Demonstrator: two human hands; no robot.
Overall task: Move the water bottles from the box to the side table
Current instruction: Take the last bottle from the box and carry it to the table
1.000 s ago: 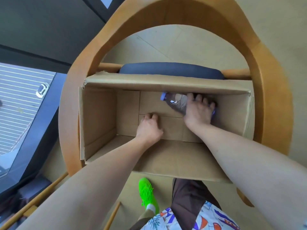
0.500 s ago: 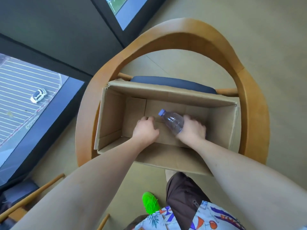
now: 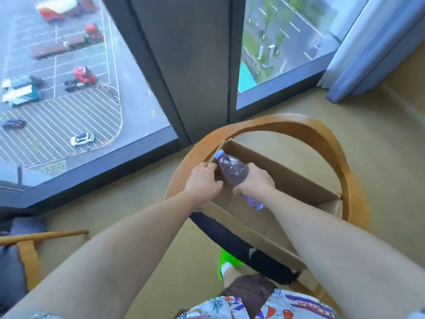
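A clear plastic water bottle (image 3: 233, 171) with a blue cap is held in my right hand (image 3: 255, 181), tilted with the cap up and to the left, above the left end of the open cardboard box (image 3: 296, 180). My left hand (image 3: 203, 183) rests on the box's left corner, fingers curled over the edge. The box sits on the dark seat of a round wooden chair (image 3: 322, 139). The box's inside is mostly hidden by my arms. No side table is in view.
Floor-length windows (image 3: 69, 88) with a dark frame stand just beyond the chair. A blue curtain (image 3: 372, 49) hangs at the upper right. Another wooden chair (image 3: 30, 249) is at the lower left. Beige floor surrounds the chair; my green shoe (image 3: 226, 263) is below.
My right hand has lifted the bottle from the box's floor up to rim height. My left hand moved from the box floor to its left corner. My view swung up toward the windows.
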